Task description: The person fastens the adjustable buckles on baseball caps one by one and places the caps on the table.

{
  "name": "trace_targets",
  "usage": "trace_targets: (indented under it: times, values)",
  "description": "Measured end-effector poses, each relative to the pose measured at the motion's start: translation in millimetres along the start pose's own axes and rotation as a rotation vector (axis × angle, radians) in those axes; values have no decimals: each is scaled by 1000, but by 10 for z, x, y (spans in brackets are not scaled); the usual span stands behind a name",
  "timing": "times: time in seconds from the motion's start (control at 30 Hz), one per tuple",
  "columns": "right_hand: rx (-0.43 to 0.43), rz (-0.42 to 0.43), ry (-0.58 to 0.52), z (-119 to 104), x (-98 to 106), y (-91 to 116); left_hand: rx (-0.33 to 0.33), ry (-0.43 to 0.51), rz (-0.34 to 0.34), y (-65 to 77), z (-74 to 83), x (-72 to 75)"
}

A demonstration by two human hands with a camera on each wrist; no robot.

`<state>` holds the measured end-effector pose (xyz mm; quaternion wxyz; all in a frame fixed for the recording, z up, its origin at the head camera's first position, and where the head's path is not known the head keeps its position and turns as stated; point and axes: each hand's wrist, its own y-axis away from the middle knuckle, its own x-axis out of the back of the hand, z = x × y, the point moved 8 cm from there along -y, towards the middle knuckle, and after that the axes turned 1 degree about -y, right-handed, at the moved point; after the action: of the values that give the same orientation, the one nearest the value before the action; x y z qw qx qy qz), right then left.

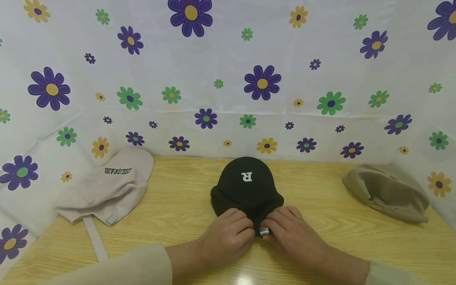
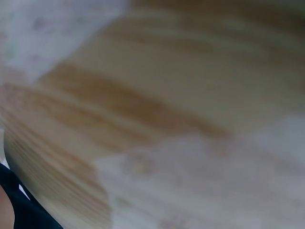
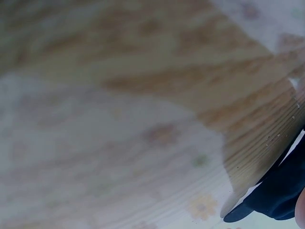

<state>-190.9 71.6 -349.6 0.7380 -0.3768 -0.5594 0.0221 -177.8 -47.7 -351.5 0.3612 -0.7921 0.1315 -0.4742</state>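
Note:
A black cap (image 1: 246, 180) with a raised white letter on its crown lies at the middle of the table. Both hands are at its near end. My left hand (image 1: 229, 233) grips the near left edge with bent fingers, while my right hand (image 1: 297, 233) pinches the near right edge. Between the hands shows a small silvery tag (image 1: 264, 231) on the cap. In the left wrist view, part of the black cap (image 2: 24, 202) fills the lower left corner. The right wrist view catches dark cap fabric (image 3: 279, 195) at lower right, beside a fingertip.
To the left lies a pale pink cap (image 1: 103, 190) lettered COLORADO, its strap (image 1: 95, 239) trailing toward the near edge. A tan cap (image 1: 388, 190) sits at the right. Behind the wooden table (image 1: 178, 190) hangs a white flowered cloth (image 1: 221, 51), which also runs along both sides.

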Motion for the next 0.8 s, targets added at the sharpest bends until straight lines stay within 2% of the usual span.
trace_targets:
  times: [0.3, 0.8]
  values:
    - [1, 2, 12, -9, -4, -3, -7, 4, 26, -42, 20, -6]
    - [-11, -7, 6, 0, -5, 1, -5, -9, 15, -58, 34, -29]
